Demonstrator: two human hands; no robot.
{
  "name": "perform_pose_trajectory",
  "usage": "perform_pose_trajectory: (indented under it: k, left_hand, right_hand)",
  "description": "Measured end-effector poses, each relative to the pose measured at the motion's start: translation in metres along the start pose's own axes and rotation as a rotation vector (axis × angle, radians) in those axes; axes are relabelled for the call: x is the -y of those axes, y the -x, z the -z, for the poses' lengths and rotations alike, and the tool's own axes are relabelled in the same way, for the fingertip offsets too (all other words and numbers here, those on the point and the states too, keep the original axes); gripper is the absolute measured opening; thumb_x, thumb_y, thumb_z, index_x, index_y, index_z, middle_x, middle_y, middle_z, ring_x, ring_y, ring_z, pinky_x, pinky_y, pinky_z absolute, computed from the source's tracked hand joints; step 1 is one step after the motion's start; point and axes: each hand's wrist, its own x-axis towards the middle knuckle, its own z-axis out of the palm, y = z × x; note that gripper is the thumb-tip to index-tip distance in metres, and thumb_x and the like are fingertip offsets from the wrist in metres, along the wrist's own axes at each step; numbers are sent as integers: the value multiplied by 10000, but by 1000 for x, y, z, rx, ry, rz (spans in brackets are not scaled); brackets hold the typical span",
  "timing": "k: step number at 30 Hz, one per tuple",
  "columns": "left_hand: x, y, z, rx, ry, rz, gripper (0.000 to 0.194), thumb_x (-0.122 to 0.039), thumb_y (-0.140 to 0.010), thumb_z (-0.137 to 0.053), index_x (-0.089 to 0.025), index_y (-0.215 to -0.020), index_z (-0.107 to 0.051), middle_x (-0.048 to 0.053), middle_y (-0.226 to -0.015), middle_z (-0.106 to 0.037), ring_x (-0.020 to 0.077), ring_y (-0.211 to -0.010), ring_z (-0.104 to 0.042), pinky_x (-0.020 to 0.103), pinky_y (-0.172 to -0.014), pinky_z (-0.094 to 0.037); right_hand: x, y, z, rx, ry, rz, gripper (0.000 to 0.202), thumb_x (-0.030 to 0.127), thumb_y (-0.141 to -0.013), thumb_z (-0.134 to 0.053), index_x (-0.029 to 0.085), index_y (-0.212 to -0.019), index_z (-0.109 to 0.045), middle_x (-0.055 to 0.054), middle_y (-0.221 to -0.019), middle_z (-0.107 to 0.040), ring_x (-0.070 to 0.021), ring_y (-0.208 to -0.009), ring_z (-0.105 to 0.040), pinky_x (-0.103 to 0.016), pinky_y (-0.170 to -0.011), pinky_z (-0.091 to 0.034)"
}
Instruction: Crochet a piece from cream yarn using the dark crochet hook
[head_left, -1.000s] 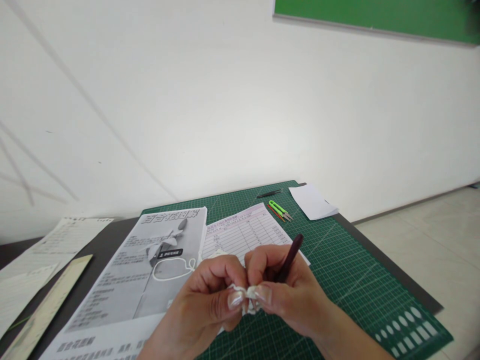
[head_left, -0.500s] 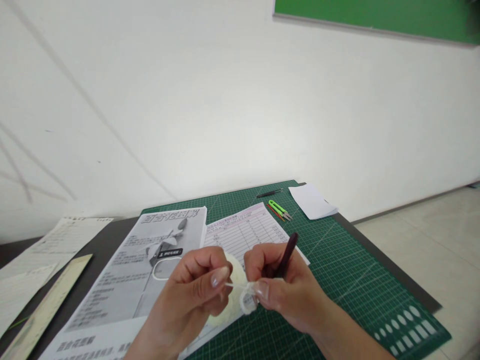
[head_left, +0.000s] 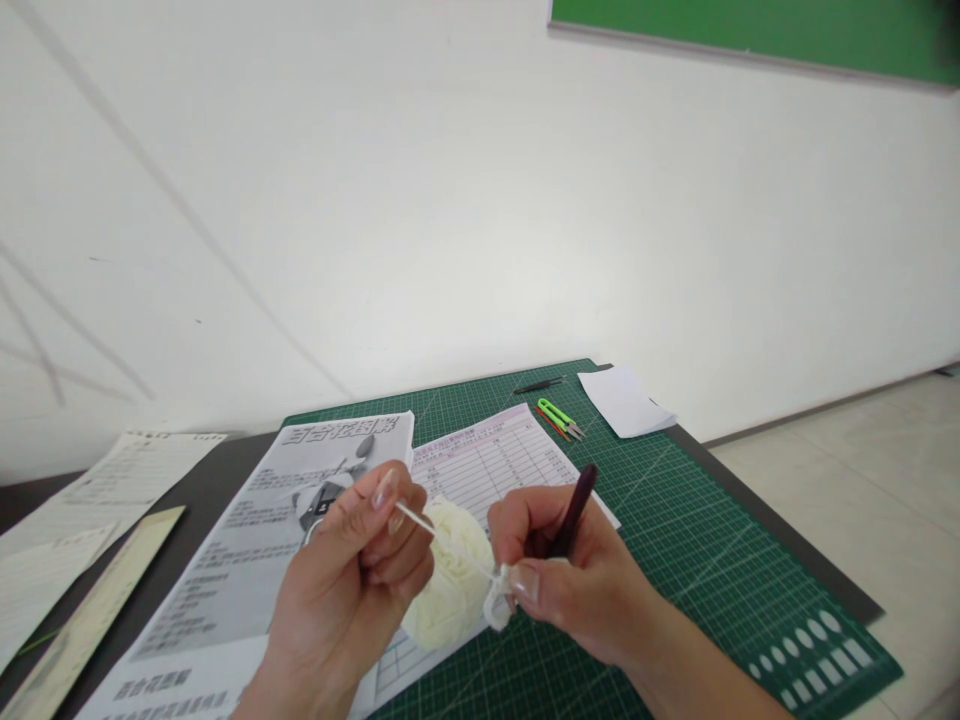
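Note:
My left hand (head_left: 367, 560) is closed in a pinch on a strand of white yarn (head_left: 414, 516). The strand runs taut down to a small looped white crochet piece (head_left: 496, 606) at my right fingertips. My right hand (head_left: 562, 580) is closed on that piece, and a dark crochet hook (head_left: 576, 508) rests in the same grip, its handle sticking up past the fingers. The hook's tip is hidden. Behind and between both hands sits a pale cream ball of yarn (head_left: 448, 590), on the printed sheets.
A green cutting mat (head_left: 712, 560) covers much of the table. On it lie a form sheet (head_left: 487, 460), green thread snips (head_left: 559, 418), black tweezers (head_left: 538, 386) and white paper (head_left: 624, 402). A printed pattern page (head_left: 225, 560) and a ruler (head_left: 97, 620) are at left.
My left hand has moved left and up, drawing the strand out longer from the crochet piece. More of the yarn ball shows now. My right hand has hardly moved.

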Motion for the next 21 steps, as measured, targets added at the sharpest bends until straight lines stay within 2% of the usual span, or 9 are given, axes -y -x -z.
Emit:
perform_pose_trajectory:
  k: [6,12,21]
  left_hand:
    - [-1,0,0,-89,58,-38,256,-176,-732,-732,-168,-602,-512,-94,-531,-199,56,-433,-105,190,-385,-148]
    - [-5,-1,2,-124,71,-106,209,-115,-757,-672,-164,-627,-516,-95,-550,-188,62,-435,-108,176,-368,-204]
    - [-5,-2,1,-150,53,-115,242,-149,-840,-587,-169,-623,-483,-92,-547,-202,74,-439,-104,153,-360,-266]
  right_hand:
    - [2,1,-1,5,-8,2,314,376,-618,-805,164,-588,-575,44,-485,-510,-55,-399,-369,-188,-365,-236]
    - [2,3,0,8,3,-7,321,383,-610,-805,161,-582,-574,33,-495,-529,-57,-406,-376,-188,-370,-245]
    - [1,1,0,20,-2,0,301,357,-622,-799,159,-588,-575,35,-498,-528,-57,-407,-381,-183,-368,-250]
